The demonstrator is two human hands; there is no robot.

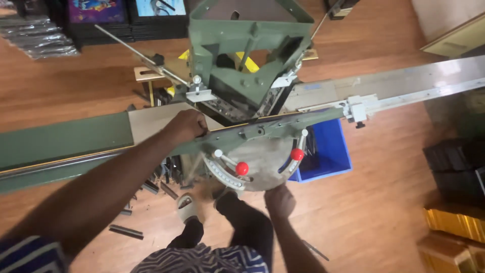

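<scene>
Blue bin [331, 151] behind cutter [247, 76], offcuts [126, 231] underfoot

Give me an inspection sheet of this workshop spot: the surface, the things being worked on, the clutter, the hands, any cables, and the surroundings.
Surface: green machine bed with a long grey rail running out to the right.
Job's things: green mitre cutting machine; a long dark moulding strip lies along its fence; two red knobs on the angle scales.
Clutter: short offcuts scattered on the wooden floor under the machine.
Hands: left hand presses on the strip at the fence; right hand touches the edge of the round front plate.
Cables: nothing seen.
Surroundings: blue bin below the machine, gold frame pieces at right, framed pictures at top left.
</scene>
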